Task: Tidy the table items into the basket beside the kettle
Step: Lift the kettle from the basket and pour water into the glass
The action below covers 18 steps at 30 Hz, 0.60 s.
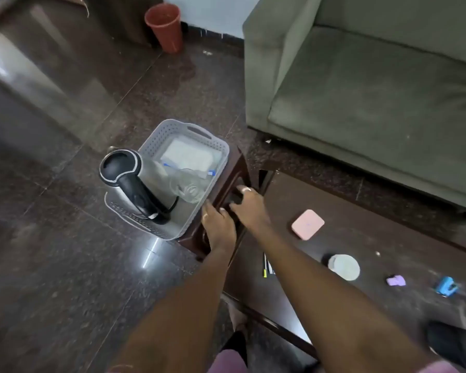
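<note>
- Several items already lie in the grey basket (156, 141) at about 11 o'clock from the hands: a clear glass jar (186, 187) on its side, a pale flat packet (188, 156) behind it, and the kettle (131, 181), which seems to stand inside the basket's near end rather than beside it.
- Still out on the dark surface (361, 238), between 3 and 5 o'clock — a pink square pad (307, 224), a pale round lid (344, 266), a small purple piece (396, 280) and a blue object (446, 286); I judge the task roughly half done.
- Left hand (219, 224) rests on the small side stool (226, 184) that carries the basket, fingers curled over its edge, holding no item.
- Right hand (249, 205) presses on the same stool top, apparently empty; what lies under the palm I cannot tell.
- Sofa (374, 90) at 1 o'clock and a red bin (164, 26) at 12 o'clock stand well apart — nothing blocks the way from the surface to the basket.
</note>
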### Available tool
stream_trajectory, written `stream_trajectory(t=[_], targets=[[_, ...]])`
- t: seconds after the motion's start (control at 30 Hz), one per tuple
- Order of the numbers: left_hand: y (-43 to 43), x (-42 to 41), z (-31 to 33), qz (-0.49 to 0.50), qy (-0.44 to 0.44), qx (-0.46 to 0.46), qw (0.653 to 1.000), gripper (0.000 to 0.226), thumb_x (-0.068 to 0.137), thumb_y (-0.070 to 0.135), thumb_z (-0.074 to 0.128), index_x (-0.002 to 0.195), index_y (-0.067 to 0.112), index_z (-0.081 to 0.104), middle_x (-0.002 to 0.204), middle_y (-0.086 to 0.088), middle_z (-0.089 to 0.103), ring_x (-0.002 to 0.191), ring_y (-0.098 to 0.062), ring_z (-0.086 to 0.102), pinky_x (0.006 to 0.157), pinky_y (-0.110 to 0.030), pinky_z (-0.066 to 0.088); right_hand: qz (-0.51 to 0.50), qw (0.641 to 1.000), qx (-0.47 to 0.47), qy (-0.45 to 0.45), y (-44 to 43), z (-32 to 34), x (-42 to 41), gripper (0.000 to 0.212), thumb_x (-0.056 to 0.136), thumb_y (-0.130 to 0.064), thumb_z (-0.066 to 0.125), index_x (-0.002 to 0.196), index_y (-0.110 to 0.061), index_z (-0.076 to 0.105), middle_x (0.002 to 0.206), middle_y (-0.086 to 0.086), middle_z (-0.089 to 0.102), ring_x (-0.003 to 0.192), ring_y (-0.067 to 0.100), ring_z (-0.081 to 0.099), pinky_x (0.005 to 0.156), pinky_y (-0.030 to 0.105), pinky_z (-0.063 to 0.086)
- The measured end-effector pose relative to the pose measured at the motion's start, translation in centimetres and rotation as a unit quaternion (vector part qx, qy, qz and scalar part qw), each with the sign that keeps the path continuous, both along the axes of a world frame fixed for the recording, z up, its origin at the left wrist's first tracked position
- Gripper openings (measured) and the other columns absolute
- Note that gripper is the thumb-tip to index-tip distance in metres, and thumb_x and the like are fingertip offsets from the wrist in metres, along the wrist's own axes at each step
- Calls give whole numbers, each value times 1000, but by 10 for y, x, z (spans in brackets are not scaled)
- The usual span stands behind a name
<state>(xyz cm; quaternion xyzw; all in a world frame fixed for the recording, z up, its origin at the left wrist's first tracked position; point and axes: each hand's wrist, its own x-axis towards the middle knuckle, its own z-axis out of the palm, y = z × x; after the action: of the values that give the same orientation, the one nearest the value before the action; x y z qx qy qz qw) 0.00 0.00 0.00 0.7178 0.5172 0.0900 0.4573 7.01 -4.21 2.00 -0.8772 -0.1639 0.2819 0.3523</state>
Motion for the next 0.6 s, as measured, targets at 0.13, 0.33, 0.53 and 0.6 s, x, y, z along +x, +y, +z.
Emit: stream_trajectory(t=[0.13, 0.33, 0.53, 0.6], targets=[[54, 6, -5, 171, -84, -12, 982, 48, 89, -4, 35, 136, -2, 38, 135, -24, 48, 126, -36, 45, 108, -45, 34, 93, 995, 33, -10, 72, -2, -1, 74, 76, -21, 71, 138, -9, 32, 142, 11, 31, 131, 30, 34, 106, 41, 36], [90, -1, -23, 148, -164, -84, 972, 47, 102, 29, 29, 148, 21, 24, 151, -6, 34, 136, -19, 36, 113, -30, 28, 202, 978, -43, -30, 130, -45, 4, 74, 89, -11, 53, 146, -13, 6, 156, 10, 0, 141, 34, 7, 111, 46, 24], [101, 8, -25, 211, -171, -129, 954, 53, 101, 40, 28, 148, 15, 23, 151, -12, 32, 136, -26, 37, 110, -34, 32, 135, 991, -8, -21, 151, -58, 1, 45, 92, -16, 46, 133, -10, 30, 137, 14, 33, 120, 36, 38, 92, 46, 40], [99, 10, -25, 220, -185, -116, 951, 52, 101, 38, 29, 147, 13, 25, 149, -14, 34, 134, -27, 38, 110, -34, 33, 109, 994, 29, -12, 146, -57, -1, 58, 86, -21, 59, 135, -10, 29, 138, 12, 33, 121, 34, 36, 93, 44, 40]])
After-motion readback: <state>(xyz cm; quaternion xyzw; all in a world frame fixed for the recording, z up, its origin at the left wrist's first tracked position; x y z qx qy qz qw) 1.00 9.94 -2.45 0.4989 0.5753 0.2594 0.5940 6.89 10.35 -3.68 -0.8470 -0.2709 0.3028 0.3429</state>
